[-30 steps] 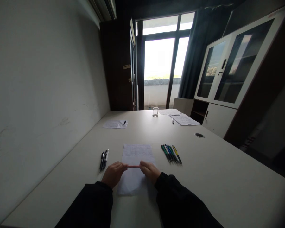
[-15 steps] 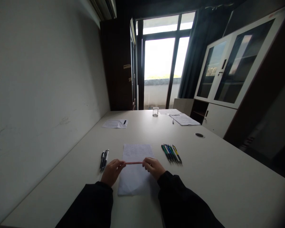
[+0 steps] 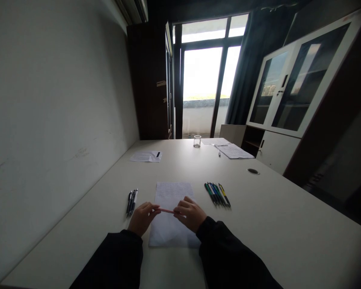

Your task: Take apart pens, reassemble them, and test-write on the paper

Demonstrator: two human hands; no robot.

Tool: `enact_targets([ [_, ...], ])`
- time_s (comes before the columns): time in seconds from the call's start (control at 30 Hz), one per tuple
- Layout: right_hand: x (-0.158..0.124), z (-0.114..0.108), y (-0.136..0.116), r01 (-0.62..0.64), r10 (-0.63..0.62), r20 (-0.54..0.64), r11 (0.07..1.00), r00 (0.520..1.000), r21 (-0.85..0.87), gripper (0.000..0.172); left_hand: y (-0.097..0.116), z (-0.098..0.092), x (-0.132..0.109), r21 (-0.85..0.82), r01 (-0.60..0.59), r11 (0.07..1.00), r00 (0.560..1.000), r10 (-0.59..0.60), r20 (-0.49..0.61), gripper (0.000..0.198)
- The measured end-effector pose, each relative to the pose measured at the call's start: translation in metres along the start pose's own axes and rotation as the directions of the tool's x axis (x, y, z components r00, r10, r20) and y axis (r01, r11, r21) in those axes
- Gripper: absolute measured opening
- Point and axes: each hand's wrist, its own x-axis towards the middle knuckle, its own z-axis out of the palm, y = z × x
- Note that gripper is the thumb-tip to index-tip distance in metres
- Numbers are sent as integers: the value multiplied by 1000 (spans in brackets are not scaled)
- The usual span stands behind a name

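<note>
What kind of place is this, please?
Probably an office or meeting room: a long white table with a printed sheet and rows of pens, a glass-door cabinet, and a tall window beyond.

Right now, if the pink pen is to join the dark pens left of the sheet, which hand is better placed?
Probably the left hand: it pinches the left end of the pink pen and lies beside the dark pens. The right hand grips the other end, over the sheet, farther away.

Matt paper sheet [image 3: 173, 192], smooth matt table [image 3: 258, 216].
</note>
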Motion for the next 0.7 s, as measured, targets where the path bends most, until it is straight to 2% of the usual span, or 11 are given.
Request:
enact_targets([
  [0.23,-4,3,3,-18,19,15,997,1000,-69,12,1,-3,1,-26,17,1000,999,-18,-40,27],
  [0.43,0,6,-10,7,-5,30,997,1000,-78,15,3,-2,1,-42,11,999,1000,-12,-24,24],
  [0.5,1,3,-14,-15,15,7,997,1000,-76,24,3,-3,1,-43,37,998,999,-38,-36,23],
  [0.6,0,-5,-12,-77,74,-64,996,995,-47,48,2,-5,1,-44,83,996,995,-85,-54,23],
  [0.7,-3,-13,-5,-186,209,-210,975,955,123,63,1,-6,2,-46,106,993,993,-109,-53,23],
])
